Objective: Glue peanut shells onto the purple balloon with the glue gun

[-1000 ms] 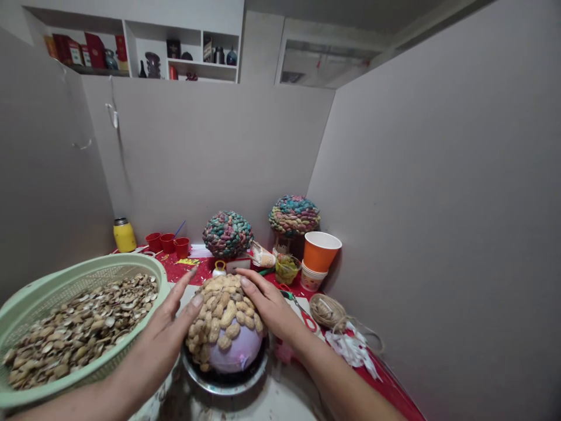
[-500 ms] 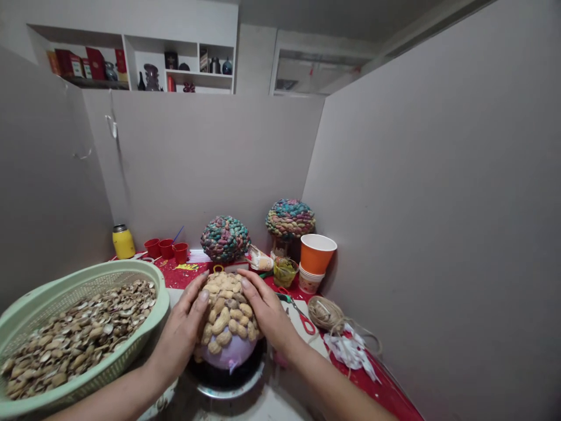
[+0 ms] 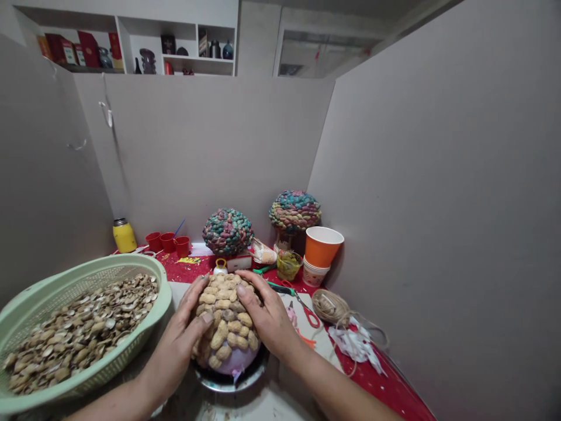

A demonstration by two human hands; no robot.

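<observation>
A light purple balloon (image 3: 239, 361), its upper part covered with peanut shells (image 3: 225, 304), sits in a dark bowl with a metal rim (image 3: 232, 387). Its tied knot points toward me at the bottom, where bare balloon shows. My left hand (image 3: 179, 330) is cupped against its left side, thumb lying on the shells. From the right, my right hand (image 3: 272, 318) presses on the top and side with curved fingers. Together the two palms hold the ball between them. The far side of the ball is hidden.
At left stands a green basket (image 3: 164, 292) of loose shells. Behind are painted shell balls (image 3: 228, 232), red cups (image 3: 168, 242), a yellow bottle (image 3: 124, 237) and an orange paper bucket (image 3: 323, 248). Scissors (image 3: 312, 317), twine (image 3: 329, 307) and crumpled white tissue (image 3: 357, 345) lie at right.
My left thumb has shifted lower on the shells, and my right hand sits slightly further round the side. The ball has settled slightly in the bowl. The view has tilted a little downward.
</observation>
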